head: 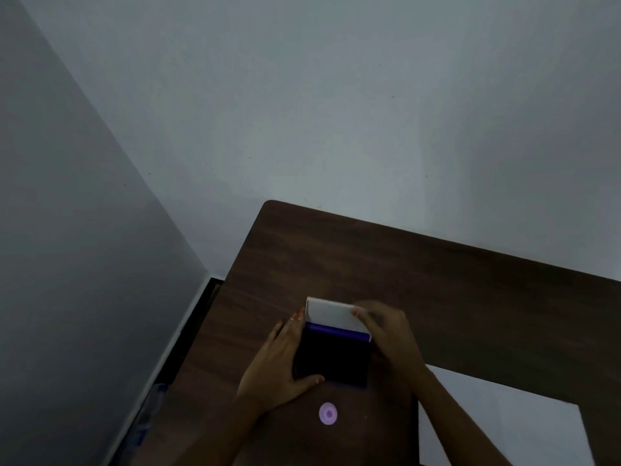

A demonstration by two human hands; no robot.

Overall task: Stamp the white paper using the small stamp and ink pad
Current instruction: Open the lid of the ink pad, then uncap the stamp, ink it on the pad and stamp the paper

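Observation:
The ink pad [334,359] lies on the dark wooden table [437,290], its dark pad exposed and its white-lined lid [332,314] tilted up at the far side. My left hand [282,364] grips the pad's left edge, thumb across its near corner. My right hand [383,326] holds the lid's right corner. The small stamp [328,414], a pale pink round piece, stands on the table just in front of the pad, untouched. The white paper [524,425] lies to the right, partly under my right forearm.
The table's far edge meets a grey wall, and its left edge drops to a gap beside a second wall. A bluish object [148,422] sits low in that gap, too dim to identify.

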